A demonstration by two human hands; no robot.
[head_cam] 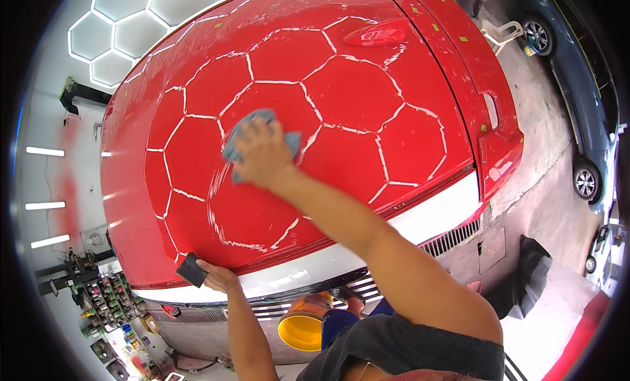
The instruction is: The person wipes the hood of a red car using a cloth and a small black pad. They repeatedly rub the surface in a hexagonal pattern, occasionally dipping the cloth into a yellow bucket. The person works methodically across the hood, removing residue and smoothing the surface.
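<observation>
A glossy red car roof (275, 105) fills the middle of the view, mirroring hexagonal ceiling lights. My right hand (263, 152), slightly blurred, presses a blue-grey cloth (293, 144) flat on it, with the fingers spread over the fabric. Streaky marks show on the paint just below the cloth. My left hand (219, 276) grips a small black block (191, 270) at the near left edge of the roof. A red shark-fin antenna housing (376, 33) stands at the upper right of the roof.
White masking (443, 203) runs along the near side of the car. A yellow bucket (301, 328) stands close to my body. Racks of bottles (110, 295) are at lower left, a white plastic chair (499, 34) at upper right, and a blue-grey car (573, 86) beyond it.
</observation>
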